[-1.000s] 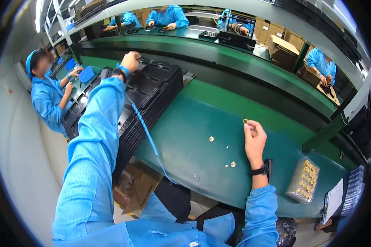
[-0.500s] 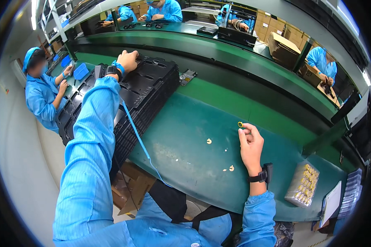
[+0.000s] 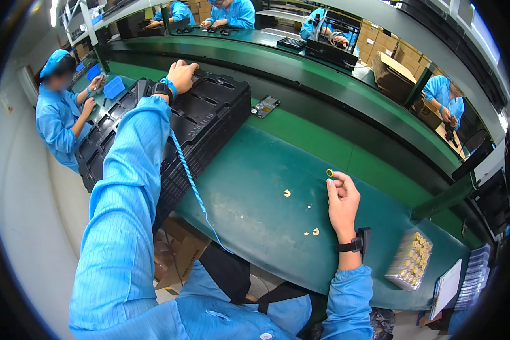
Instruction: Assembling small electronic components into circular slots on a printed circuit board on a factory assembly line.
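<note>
I am looking down on a long green bench (image 3: 255, 198), and the largest thing on it is the stack of black moulded trays (image 3: 209, 113), lying at my far left along the bench edge. My left hand (image 3: 181, 75) is resting on the top tray, fingers curled over its far rim, so this grip is closing on the tray edge, though I cannot tell how firmly. I am judging the stack as bulky but not very heavy; each tray looks like thin stiff plastic that can flex, so it is better to take it at the rim or at a corner, not in the middle of a pocket. A blue coiled cord (image 3: 192, 187) is running from my left wrist strap down over the bench edge, and it could catch on a tray corner. At my right, near the bench end, a clear tray of small gold parts (image 3: 409, 259) is lying, well apart from the stack. My right hand (image 3: 343, 201) is standing upright on the bench, and its grip is narrow: thumb and forefinger are pinching a small yellow ring (image 3: 329, 172) at the fingertips. The ring seems very light, hard and smooth, easy to drop, so a fingertip pinch across its edge suits it. A few small pale pieces (image 3: 287, 193) are lying loose on the bench near this hand.
</note>
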The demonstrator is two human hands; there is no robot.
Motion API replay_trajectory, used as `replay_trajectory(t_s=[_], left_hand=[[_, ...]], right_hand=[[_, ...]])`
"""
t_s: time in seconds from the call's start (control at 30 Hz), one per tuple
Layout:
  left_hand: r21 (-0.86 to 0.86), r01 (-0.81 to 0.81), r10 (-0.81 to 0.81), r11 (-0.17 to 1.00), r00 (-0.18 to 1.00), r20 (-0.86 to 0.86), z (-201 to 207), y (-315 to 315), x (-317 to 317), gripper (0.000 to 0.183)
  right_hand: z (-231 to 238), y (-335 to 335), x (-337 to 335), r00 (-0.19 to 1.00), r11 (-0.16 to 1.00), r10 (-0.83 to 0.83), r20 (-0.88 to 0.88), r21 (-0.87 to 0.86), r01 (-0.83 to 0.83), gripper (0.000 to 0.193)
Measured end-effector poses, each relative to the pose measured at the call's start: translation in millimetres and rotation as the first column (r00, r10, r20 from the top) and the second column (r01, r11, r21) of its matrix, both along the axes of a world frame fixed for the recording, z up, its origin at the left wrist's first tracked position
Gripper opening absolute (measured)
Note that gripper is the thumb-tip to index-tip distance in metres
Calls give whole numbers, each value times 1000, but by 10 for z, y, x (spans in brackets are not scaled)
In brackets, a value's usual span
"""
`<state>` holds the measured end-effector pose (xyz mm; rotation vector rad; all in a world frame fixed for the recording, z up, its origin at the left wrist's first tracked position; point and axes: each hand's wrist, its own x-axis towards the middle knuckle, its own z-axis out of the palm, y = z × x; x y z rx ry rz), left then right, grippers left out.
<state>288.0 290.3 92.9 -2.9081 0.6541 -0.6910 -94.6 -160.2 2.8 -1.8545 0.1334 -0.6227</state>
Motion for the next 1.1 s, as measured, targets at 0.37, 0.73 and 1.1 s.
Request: replay_trajectory(t_s=[0.37, 0.73, 1.1], left_hand=[[-97, 13, 15, 995, 959, 283, 233, 139, -121, 21], [-217, 709, -682, 671, 705, 194, 910, -1824, -1526, 14], [-339, 819, -886, 463, 418, -201, 234, -3468, -2519, 61]], right_hand=[[10, 19, -2, 1000, 999, 25, 8, 32, -25, 18], [168, 62, -82, 979, 989, 44, 198, 127, -70, 82], [297, -163, -10, 945, 870, 53, 322, 450, -201, 102]])
